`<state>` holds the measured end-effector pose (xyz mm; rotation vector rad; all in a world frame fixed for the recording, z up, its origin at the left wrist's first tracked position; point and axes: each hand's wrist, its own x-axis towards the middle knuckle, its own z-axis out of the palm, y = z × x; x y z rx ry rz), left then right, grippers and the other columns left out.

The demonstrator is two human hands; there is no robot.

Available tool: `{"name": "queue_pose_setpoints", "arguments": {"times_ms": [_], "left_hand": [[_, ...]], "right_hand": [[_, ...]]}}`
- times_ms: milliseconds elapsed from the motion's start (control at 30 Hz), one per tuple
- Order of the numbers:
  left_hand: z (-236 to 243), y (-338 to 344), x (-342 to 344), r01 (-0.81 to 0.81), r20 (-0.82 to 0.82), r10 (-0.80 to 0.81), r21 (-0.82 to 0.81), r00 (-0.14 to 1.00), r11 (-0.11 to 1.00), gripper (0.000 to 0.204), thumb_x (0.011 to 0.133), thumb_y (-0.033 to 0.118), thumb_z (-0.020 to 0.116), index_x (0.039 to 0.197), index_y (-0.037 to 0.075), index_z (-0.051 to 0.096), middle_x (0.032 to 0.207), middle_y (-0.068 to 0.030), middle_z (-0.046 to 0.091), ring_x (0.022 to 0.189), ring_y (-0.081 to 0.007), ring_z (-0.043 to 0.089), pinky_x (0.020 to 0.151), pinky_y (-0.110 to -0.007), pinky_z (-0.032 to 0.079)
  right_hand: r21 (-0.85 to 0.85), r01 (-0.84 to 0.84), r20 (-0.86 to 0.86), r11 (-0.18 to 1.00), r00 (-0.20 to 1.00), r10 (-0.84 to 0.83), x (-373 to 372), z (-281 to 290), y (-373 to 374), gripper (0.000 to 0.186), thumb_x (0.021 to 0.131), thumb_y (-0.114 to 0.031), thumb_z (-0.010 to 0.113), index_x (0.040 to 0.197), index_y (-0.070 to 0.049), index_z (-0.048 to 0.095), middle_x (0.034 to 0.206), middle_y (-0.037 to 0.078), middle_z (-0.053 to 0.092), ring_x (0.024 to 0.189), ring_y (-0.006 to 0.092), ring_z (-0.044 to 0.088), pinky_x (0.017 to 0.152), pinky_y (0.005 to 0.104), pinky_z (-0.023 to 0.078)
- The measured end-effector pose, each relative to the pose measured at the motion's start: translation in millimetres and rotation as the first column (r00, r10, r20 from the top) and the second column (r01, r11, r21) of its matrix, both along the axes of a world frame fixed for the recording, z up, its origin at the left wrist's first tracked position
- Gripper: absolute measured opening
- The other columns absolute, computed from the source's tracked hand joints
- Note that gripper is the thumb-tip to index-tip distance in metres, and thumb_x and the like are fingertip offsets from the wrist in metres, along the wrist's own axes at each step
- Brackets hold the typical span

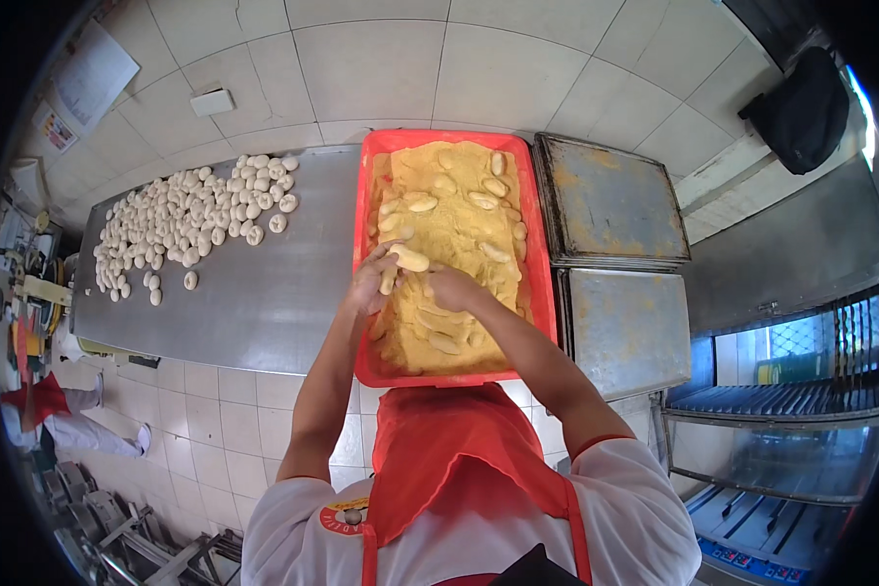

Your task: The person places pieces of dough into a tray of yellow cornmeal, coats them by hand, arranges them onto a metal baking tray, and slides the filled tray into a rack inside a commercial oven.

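Observation:
A red plastic tub (359, 337) in front of me holds a bed of yellow crumbs (449, 230) with several oblong dough pieces in it. Over its left half, my left hand (366, 285) is closed around dough rolls; a pale yellow dough roll (410, 259) sticks out past the fingers, and a second one (389, 280) hangs below. My right hand (452, 289) is curled just to the right, its fingertips beside the end of the upper roll. Its palm side is hidden from view. Coated pieces such as this dough roll (443, 343) lie in the crumbs near me.
Many round dough balls (205, 205) cover the far left of a steel table (293, 283). Stacked baking trays (615, 200) and more trays (627, 322) stand right of the tub. A metal rack (781, 405) is at far right. Another person's legs (98, 430) show at left.

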<state>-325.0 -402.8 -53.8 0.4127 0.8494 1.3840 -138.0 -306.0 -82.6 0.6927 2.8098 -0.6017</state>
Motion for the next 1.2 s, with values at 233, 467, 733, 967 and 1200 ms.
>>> {"name": "queue_pose_setpoints", "arguments": {"times_ms": [233,467,733,967,1200], "left_hand": [[-28.2,-21.4,33.5,-0.191,0.072,0.198,-0.095,0.978,0.977,0.021,0.095,0.014,0.063,0.115,0.01,0.057,0.089,-0.0015,0.064,0.064,-0.0101,0.057,0.051,-0.02,0.045],[-4.1,-27.7,215.1,0.146,-0.132,-0.154,-0.063,0.979,0.987,0.026,0.087,0.015,0.074,0.11,0.006,0.064,0.093,-0.0029,0.067,0.072,-0.0081,0.062,0.056,-0.02,0.048],[-14.9,2.5,437.9,0.525,-0.609,-0.492,-0.142,0.622,0.839,0.026,0.084,0.016,0.075,0.107,0.006,0.068,0.085,-0.003,0.067,0.065,-0.0133,0.062,0.057,-0.029,0.05],[6.8,16.0,531.0,0.454,-0.965,-0.055,-0.17,-0.255,0.874,0.034,0.081,0.027,0.074,0.113,0.017,0.07,0.11,-0.0123,0.06,0.095,-0.0351,0.066,0.08,-0.045,0.054],[1.6,70.3,596.0,0.467,-0.853,-0.513,-0.417,0.093,0.779,0.045,0.089,0.02,0.068,0.129,0.003,0.058,0.132,-0.0192,0.057,0.109,-0.0291,0.064,0.093,-0.037,0.05]], "right_hand": [[-0.221,0.361,-0.048,0.906,0.924,-0.38,14.2,78.9,-18.3,0.036,0.079,-0.017,0.069,0.112,-0.003,0.061,0.118,0.021,0.062,0.105,0.0363,0.063,0.085,0.0447,0.052],[-0.557,0.345,-0.192,0.756,0.832,-0.521,227.9,68.9,-24.2,0.05,0.077,-0.028,0.078,0.117,-0.004,0.057,0.107,0.013,0.062,0.101,0.0233,0.058,0.087,0.0348,0.046],[-0.576,0.695,0.068,0.431,0.566,-0.821,473.7,50.4,-37.4,0.034,0.073,-0.03,0.074,0.096,-0.005,0.069,0.097,0.018,0.069,0.095,0.0289,0.065,0.082,0.0391,0.05],[-0.355,0.766,-0.022,0.536,0.567,-0.824,550.1,15.1,-19.9,0.032,0.077,-0.028,0.063,0.1,-0.007,0.072,0.104,0.022,0.068,0.1,0.0387,0.064,0.091,0.0439,0.051],[-0.391,0.787,-0.351,0.478,0.353,-0.867,640.5,9.6,-7.0,0.029,0.076,-0.015,0.072,0.102,-0.002,0.065,0.096,0.018,0.069,0.089,0.0357,0.065,0.084,0.0423,0.052]]}}
